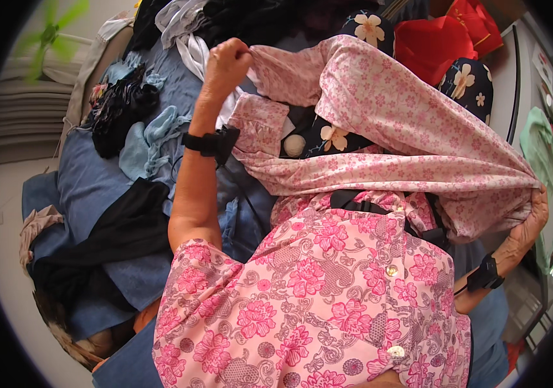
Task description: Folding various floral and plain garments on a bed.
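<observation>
Pinched in the fingers of my left hand [230, 60] is the cuff of one leg of light pink floral trousers [378, 92]. At the far right my right hand [528, 220] grips the other, waist end of the same trousers. Between the hands the garment spans my lap, one leg bulging upward and the other running nearer my body. That second leg's gathered cuff [259, 123] hangs loose below my left hand. Beneath it show navy fabric with cream flowers [334, 138] and a small round pale object [294, 145]. Both my wrists wear black bands.
A blue-covered seat [97, 169] holds a black garment [111, 228], light blue cloth [148, 140] and a crumpled dark cloth [123, 109]. Grey-white cloth [182, 22] lies ahead. Red bags [434, 46] stand at upper right; mint-green cloth [540, 145] hangs right. A green fan [49, 34] is at upper left.
</observation>
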Motion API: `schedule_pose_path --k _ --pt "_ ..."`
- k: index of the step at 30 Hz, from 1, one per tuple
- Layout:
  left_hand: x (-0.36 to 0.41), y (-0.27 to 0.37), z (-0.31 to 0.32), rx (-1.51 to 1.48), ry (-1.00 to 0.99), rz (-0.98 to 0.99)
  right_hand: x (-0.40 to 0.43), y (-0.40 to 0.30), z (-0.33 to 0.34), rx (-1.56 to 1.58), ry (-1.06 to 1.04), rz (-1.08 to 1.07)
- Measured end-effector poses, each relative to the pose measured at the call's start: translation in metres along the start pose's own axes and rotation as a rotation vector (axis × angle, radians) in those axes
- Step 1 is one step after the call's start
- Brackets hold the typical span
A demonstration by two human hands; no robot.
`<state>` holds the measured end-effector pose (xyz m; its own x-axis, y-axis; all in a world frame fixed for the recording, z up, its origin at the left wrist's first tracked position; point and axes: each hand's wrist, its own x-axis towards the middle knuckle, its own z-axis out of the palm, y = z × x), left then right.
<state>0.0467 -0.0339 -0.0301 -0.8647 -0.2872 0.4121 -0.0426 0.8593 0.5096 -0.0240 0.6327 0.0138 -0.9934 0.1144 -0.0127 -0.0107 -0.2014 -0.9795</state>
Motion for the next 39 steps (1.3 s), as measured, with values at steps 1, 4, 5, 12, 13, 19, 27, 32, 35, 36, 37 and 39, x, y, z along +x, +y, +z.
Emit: schedule_pose_path --k 1,4,5,12,13,19,27,32,35,36,37,39 --pt "0.006 -0.003 -0.008 0.026 0.027 -0.023 0.001 0.0 -0.001 -0.004 0.0 0.0" --pt "0.024 -0.014 -0.029 0.213 0.066 -0.042 0.004 0.0 -0.002 -0.008 0.002 0.002" --pt "0.03 -0.018 -0.034 0.272 0.07 -0.062 0.004 -0.001 -0.001 -0.008 0.007 0.002" --pt "0.043 -0.044 -0.036 0.488 0.121 -0.147 -0.003 -0.007 0.004 -0.106 0.032 -0.003" --pt "0.043 -0.047 -0.034 0.48 0.126 -0.151 -0.003 -0.007 0.005 -0.107 0.04 0.0" --pt "0.047 -0.059 -0.027 0.552 0.145 -0.159 -0.002 -0.006 0.004 -0.107 0.029 0.005" --pt "-0.012 0.008 -0.043 0.194 -0.252 0.192 0.006 -0.002 -0.009 -0.01 -0.022 0.032" --pt "-0.081 0.067 -0.062 -0.067 -0.615 0.106 0.009 -0.001 -0.018 -0.039 0.021 0.017" --pt "-0.114 0.084 -0.063 -0.018 -0.699 0.113 0.011 0.0 -0.019 -0.022 0.036 0.023" --pt "-0.123 0.086 -0.062 -0.017 -0.704 0.09 0.011 -0.001 -0.019 -0.012 0.057 0.025" --pt "-0.131 0.086 -0.061 -0.018 -0.701 0.073 0.011 -0.001 -0.019 -0.029 0.056 0.018" --pt "-0.143 0.082 -0.057 0.033 -0.677 0.067 0.011 -0.001 -0.018 -0.032 0.081 0.019"
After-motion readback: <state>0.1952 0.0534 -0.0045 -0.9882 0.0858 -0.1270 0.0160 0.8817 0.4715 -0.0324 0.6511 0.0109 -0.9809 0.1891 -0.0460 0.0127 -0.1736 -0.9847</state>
